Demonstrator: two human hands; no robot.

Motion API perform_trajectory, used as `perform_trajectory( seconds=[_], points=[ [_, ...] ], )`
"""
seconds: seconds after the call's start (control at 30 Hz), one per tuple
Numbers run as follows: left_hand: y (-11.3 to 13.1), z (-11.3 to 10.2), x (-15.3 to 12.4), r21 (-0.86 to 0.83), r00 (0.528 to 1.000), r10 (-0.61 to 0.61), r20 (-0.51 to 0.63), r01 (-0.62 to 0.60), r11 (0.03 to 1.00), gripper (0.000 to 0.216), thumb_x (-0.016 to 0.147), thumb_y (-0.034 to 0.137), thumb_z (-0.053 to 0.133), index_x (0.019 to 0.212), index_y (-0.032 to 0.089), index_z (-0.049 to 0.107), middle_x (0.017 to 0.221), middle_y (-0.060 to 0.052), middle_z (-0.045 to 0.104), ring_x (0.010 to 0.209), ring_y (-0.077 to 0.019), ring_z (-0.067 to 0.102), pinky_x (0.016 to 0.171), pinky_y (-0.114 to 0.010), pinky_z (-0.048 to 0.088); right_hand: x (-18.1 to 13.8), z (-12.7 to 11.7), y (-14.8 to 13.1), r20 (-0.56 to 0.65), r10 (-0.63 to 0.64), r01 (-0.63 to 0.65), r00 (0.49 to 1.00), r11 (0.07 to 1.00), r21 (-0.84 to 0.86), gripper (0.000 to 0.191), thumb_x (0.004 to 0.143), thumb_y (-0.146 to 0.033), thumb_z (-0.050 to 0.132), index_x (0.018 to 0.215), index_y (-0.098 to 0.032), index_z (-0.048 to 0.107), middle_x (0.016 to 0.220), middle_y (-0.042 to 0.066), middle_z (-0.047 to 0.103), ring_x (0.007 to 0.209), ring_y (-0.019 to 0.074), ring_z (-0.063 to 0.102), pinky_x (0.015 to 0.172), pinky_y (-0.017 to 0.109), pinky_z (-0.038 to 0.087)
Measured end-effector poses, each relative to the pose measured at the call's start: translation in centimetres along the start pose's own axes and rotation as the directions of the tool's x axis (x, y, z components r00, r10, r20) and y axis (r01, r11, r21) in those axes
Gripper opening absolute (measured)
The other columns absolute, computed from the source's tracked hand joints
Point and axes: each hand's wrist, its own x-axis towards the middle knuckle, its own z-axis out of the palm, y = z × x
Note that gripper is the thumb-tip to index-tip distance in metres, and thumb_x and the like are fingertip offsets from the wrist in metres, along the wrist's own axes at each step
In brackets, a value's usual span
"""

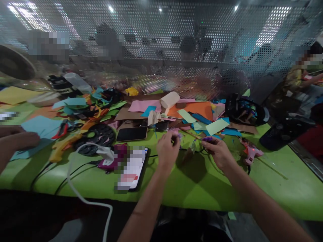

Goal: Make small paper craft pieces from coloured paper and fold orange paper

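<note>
Pinching one purple piece (pixel 208 138): my right hand (pixel 219 151); left hand (pixel 167 150), curled (contents unclear); pink glue gun (pixel 250 156) rightward of both.

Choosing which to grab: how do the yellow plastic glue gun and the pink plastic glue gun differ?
The yellow plastic glue gun lies left of the wearer's left hand; the pink plastic glue gun lies right of the right hand. The pink gun shows a red light; no light shows on the yellow gun. The yellow gun looks larger than the pink gun. Both lie on the green tabletop.
</note>
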Motion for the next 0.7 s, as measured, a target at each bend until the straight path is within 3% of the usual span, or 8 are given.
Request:
perform_trajectory(
  seconds=[0.1, 0.2, 0.3, 0.4, 0.47, 0.57, 0.63, 0.7],
  points=[
    [-1.6, -0.8, 1.2, 0.165, 0.980, -0.197, 0.013, 0.192, 0.967, 0.022, 0.094, 0.033, 0.049, 0.095, 0.019, 0.066, 0.096, -0.012, 0.070, 0.095, -0.0307, 0.063, 0.086, -0.045, 0.046, 0.2, -0.1, -0.2, 0.053, 0.086, -0.085, 0.995, 0.996, -0.032, 0.034, 0.048, -0.031, 0.092, 0.075, -0.018, 0.077, 0.070, 0.001, 0.068, 0.059, 0.0112, 0.051, 0.055, 0.025, 0.036],
    [-2.2, -1.6, 1.7, 0.198, 0.975, -0.216, -0.057, 0.223, 0.955, 0.029, 0.094, 0.038, 0.049, 0.105, 0.019, 0.068, 0.114, -0.017, 0.066, 0.112, -0.0342, 0.057, 0.096, -0.050, 0.042, 0.0, -0.2, -0.3, 0.112, 0.085, -0.077, 0.990, 0.994, -0.072, 0.037, 0.053, -0.032, 0.090, 0.085, -0.019, 0.078, 0.081, 0.004, 0.071, 0.066, 0.0132, 0.055, 0.057, 0.025, 0.038],
    [-0.9, -1.7, 1.2, -0.011, 0.992, -0.096, -0.088, 0.095, 0.995, 0.031, 0.095, 0.037, 0.049, 0.113, 0.020, 0.067, 0.119, -0.014, 0.064, 0.119, -0.0308, 0.053, 0.104, -0.048, 0.039, -0.5, -0.2, -0.1, 0.175, 0.029, -0.004, 0.984, 0.990, -0.142, 0.037, 0.066, -0.035, 0.082, 0.101, -0.023, 0.077, 0.094, 0.004, 0.072, 0.074, 0.0147, 0.058, 0.064, 0.026, 0.043],
    [1.5, -0.9, -0.2, -0.448, 0.994, 0.026, 0.107, 0.025, 0.894, 0.033, 0.094, 0.044, 0.053, 0.117, 0.024, 0.066, 0.113, -0.008, 0.067, 0.106, -0.0240, 0.060, 0.096, -0.039, 0.046, -1.1, 0.0, -0.1, 0.285, -0.104, 0.190, 0.953, 0.936, -0.297, 0.039, 0.080, -0.034, 0.071, 0.118, -0.027, 0.072, 0.099, 0.004, 0.070, 0.084, 0.0179, 0.059, 0.074, 0.031, 0.047],
    [3.0, -0.3, -1.1, -0.700, 0.973, 0.012, 0.230, 0.157, 0.697, 0.039, 0.089, 0.048, 0.061, 0.119, 0.023, 0.065, 0.112, -0.008, 0.068, 0.104, -0.0224, 0.062, 0.091, -0.034, 0.050, -1.6, 0.4, -0.2, 0.369, -0.222, 0.371, 0.903, 0.837, -0.403, 0.042, 0.086, -0.031, 0.064, 0.127, -0.029, 0.067, 0.098, 0.004, 0.067, 0.086, 0.0193, 0.058, 0.078, 0.034, 0.049],
    [4.4, 0.4, -2.2, -0.828, 0.910, -0.088, 0.404, 0.405, 0.387, 0.051, 0.079, 0.053, 0.072, 0.120, 0.022, 0.065, 0.102, -0.006, 0.070, 0.093, -0.0196, 0.065, 0.075, -0.027, 0.053, -2.4, 0.9, -0.6, 0.465, -0.350, 0.574, 0.813, 0.613, -0.543, 0.045, 0.091, -0.026, 0.055, 0.136, -0.031, 0.060, 0.096, 0.005, 0.064, 0.083, 0.0203, 0.058, 0.078, 0.036, 0.050],
    [4.5, 0.5, -2.5, -0.837, 0.887, -0.170, 0.429, 0.461, 0.294, 0.050, 0.074, 0.051, 0.077, 0.115, 0.023, 0.068, 0.097, -0.004, 0.070, 0.088, -0.0173, 0.065, 0.068, -0.024, 0.052, -2.9, 1.2, -0.7, 0.504, -0.365, 0.622, 0.783, 0.449, -0.642, 0.049, 0.093, -0.022, 0.050, 0.141, -0.030, 0.054, 0.100, 0.007, 0.062, 0.087, 0.0220, 0.059, 0.078, 0.036, 0.051],
    [4.4, 0.4, -2.6, -0.847, 0.884, -0.245, 0.399, 0.457, 0.271, 0.042, 0.072, 0.046, 0.079, 0.106, 0.022, 0.072, 0.092, -0.003, 0.071, 0.083, -0.0153, 0.065, 0.066, -0.022, 0.052, -3.3, 1.3, -0.6, 0.528, -0.348, 0.622, 0.775, 0.270, -0.735, 0.051, 0.094, -0.019, 0.047, 0.144, -0.027, 0.051, 0.104, 0.009, 0.062, 0.092, 0.0245, 0.061, 0.078, 0.037, 0.052]
  ],
)
